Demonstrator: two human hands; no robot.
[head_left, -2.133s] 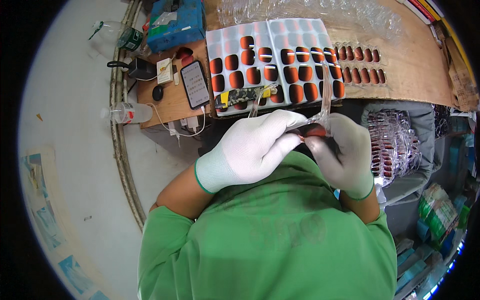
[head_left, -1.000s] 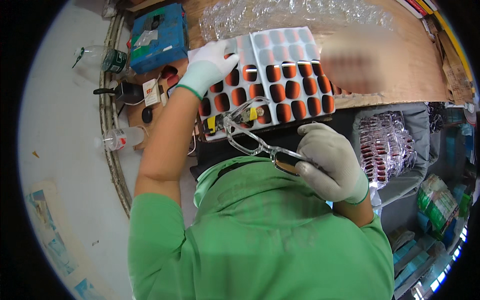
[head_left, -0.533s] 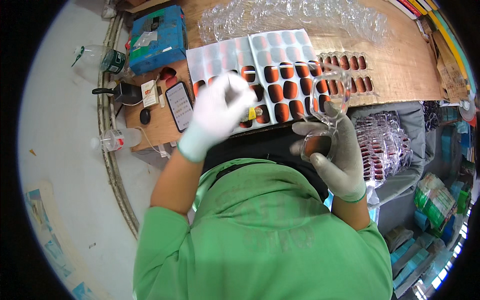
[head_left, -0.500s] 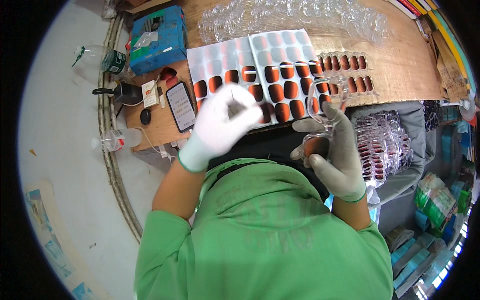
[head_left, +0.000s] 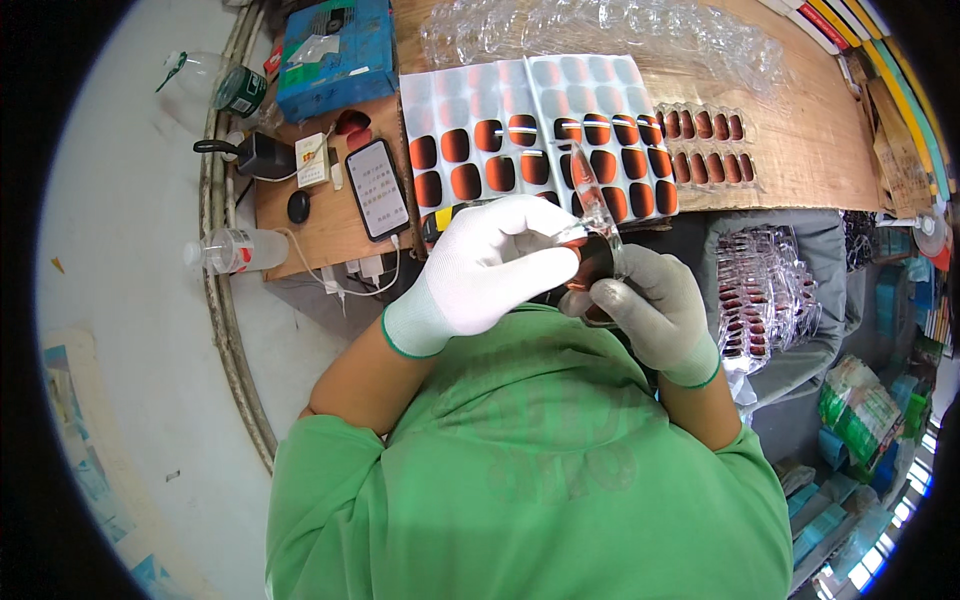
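Note:
In front of my green shirt, both gloved hands meet at a clear plastic sunglasses frame (head_left: 597, 212). My right hand (head_left: 662, 312), in a greyish glove, is closed around it. My left hand (head_left: 495, 268), in a white glove, has thumb and fingers pinched on a dark red-brown tinted lens (head_left: 594, 262) at the frame. Fingers hide part of the lens and rim, so how the lens sits cannot be seen. Beyond the hands, a white lens sheet (head_left: 470, 95) lies on the table, with rows of brown-to-orange lenses showing in its nearer part.
Glasses with dark lenses (head_left: 708, 168) and a row of clear frames (head_left: 600, 35) lie on the wooden table. At left are a phone (head_left: 378, 190), a blue box (head_left: 338, 60) and a bottle (head_left: 236, 250). A grey-lined bin of glasses (head_left: 765, 295) stands at right.
My left hand has moved from the sheet's near edge to the right, meeting the frame. My right hand has turned the frame and brought it slightly inward. The view has shifted slightly.

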